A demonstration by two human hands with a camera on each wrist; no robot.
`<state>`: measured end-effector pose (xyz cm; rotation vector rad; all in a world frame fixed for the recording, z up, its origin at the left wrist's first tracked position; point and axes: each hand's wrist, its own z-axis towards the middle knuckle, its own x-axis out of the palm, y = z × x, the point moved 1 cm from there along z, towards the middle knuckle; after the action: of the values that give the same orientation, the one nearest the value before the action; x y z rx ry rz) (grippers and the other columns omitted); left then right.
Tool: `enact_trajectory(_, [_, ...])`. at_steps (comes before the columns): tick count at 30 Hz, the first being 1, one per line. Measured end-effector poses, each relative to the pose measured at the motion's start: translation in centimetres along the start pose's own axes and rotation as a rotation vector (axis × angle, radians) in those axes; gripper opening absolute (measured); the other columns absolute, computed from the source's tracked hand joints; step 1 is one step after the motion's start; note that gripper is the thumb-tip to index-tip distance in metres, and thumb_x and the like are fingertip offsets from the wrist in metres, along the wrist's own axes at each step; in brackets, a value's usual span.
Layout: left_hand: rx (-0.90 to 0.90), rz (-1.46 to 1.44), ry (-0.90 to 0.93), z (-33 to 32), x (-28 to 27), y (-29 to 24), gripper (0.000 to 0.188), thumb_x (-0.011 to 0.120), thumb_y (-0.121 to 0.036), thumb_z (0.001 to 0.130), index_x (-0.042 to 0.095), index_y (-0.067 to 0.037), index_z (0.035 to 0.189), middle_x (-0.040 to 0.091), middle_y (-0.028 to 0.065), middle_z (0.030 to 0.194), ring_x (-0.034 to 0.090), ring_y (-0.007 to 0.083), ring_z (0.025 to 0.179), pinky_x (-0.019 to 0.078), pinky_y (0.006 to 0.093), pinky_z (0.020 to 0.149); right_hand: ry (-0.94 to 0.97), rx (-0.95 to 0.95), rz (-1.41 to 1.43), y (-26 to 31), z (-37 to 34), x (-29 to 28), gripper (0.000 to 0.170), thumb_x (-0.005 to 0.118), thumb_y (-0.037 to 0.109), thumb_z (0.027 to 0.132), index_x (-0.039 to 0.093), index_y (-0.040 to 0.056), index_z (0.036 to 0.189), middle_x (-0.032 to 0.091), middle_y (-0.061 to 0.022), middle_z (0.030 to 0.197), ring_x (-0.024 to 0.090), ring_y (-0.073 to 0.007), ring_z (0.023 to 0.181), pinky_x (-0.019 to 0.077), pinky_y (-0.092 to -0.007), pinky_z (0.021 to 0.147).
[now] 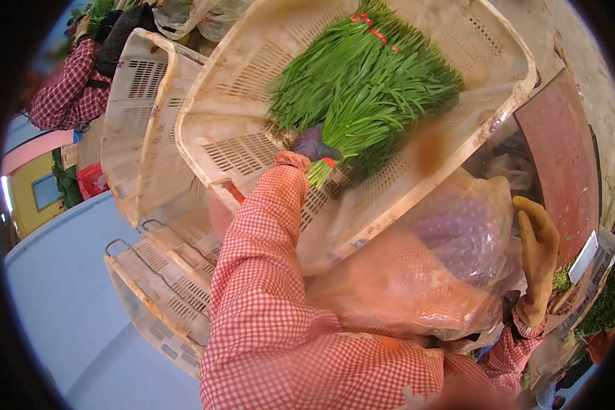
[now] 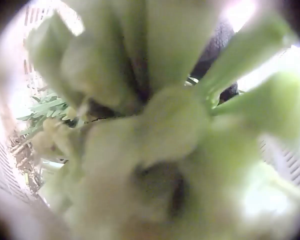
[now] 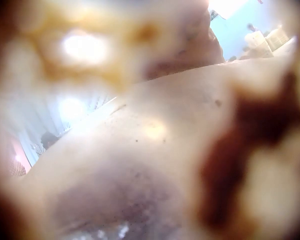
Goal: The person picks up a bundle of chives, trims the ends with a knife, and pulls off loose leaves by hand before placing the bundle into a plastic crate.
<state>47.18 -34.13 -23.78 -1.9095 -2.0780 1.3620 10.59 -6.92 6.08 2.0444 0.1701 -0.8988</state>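
Greens (image 1: 369, 75): bundled with red ties (image 1: 372, 29), lying inside the large pale crate (image 1: 523, 85)
Left hand (image 1: 314, 143): dark-gloved, gripping a bunch (image 1: 359, 133) near its stem end, within the crate
Right hand (image 1: 541, 242): tan-gloved, relaxed, fingers loosely bent, beside the clear plastic (image 1: 468, 229) over the person's front
Other crates (image 1: 135, 116): pale, slatted, just left of the large one

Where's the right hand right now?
Head view, right side: the tan-gloved right hand is just right of the clear plastic, outside the crate that holds the greens.
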Motion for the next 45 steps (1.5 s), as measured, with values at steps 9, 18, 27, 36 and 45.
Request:
enact_trajectory(9, [-0.134, -0.409, 0.178, -2.2, -0.1, -1.6, 0.082, 0.087, -0.030, 0.073, 0.049, 0.002, 0.139, 0.058, 0.0164, 0.135, 0.050, 0.0271, 0.129, 0.0349, 0.0360, 0.112, 0.035, -0.058, 0.092, 1.5, -0.8, 0.0, 0.020, 0.059, 0.001, 0.093, 0.067, -0.0022, 0.111, 0.069, -0.0064, 0.100, 0.061, -0.0115, 0.094, 0.0479, -0.0249, 0.084])
enact_trajectory(18, [0.070, -0.453, 0.392, -1.4, -0.5, 1.0, 0.038, 0.062, -0.024, 0.096, 0.064, -0.003, 0.127, 0.063, 0.0049, 0.132, 0.050, 0.0165, 0.130, 0.0153, 0.0317, 0.121, 0.041, -0.058, 0.082, 2.3, -1.2, -0.5, 0.019, 0.060, 0.003, 0.093, 0.067, -0.0025, 0.110, 0.068, -0.0052, 0.097, 0.061, -0.0106, 0.093, 0.0477, -0.0238, 0.083])
enact_trajectory(27, [-0.004, -0.518, 0.321, -3.5, -5.9, -2.2, 0.075, 0.077, -0.017, 0.085, 0.038, 0.004, 0.145, 0.068, 0.0143, 0.118, 0.064, 0.0187, 0.108, 0.0511, 0.0322, 0.095, 0.054, -0.110, 0.185, 3.5, -1.0, 0.2, 0.021, 0.059, 0.004, 0.095, 0.069, 0.0003, 0.114, 0.069, -0.0031, 0.101, 0.061, -0.0091, 0.094, 0.0470, -0.0221, 0.083])
enact_trajectory(36, [-0.142, -0.885, 0.247, -8.2, -8.7, -8.5, 0.078, 0.078, -0.026, 0.084, 0.038, 0.004, 0.145, 0.059, 0.0144, 0.132, 0.059, 0.0206, 0.117, 0.0498, 0.0334, 0.098, 0.077, -0.115, 0.209, 3.8, -0.9, 0.5, 0.021, 0.060, 0.005, 0.095, 0.069, 0.0014, 0.113, 0.070, -0.0040, 0.102, 0.062, -0.0105, 0.095, 0.0474, -0.0224, 0.083])
enact_trajectory(45, [0.084, -0.696, 0.321, -7.0, -1.4, -8.0, 0.067, 0.080, -0.010, 0.080, 0.049, -0.004, 0.139, 0.063, 0.0082, 0.128, 0.057, 0.0166, 0.118, 0.0465, 0.0320, 0.102, 0.167, -0.146, 0.161, 6.5, -0.2, 2.0, 0.021, 0.061, 0.007, 0.092, 0.070, 0.0001, 0.109, 0.071, -0.0059, 0.096, 0.061, -0.0117, 0.088, 0.0478, -0.0251, 0.083])
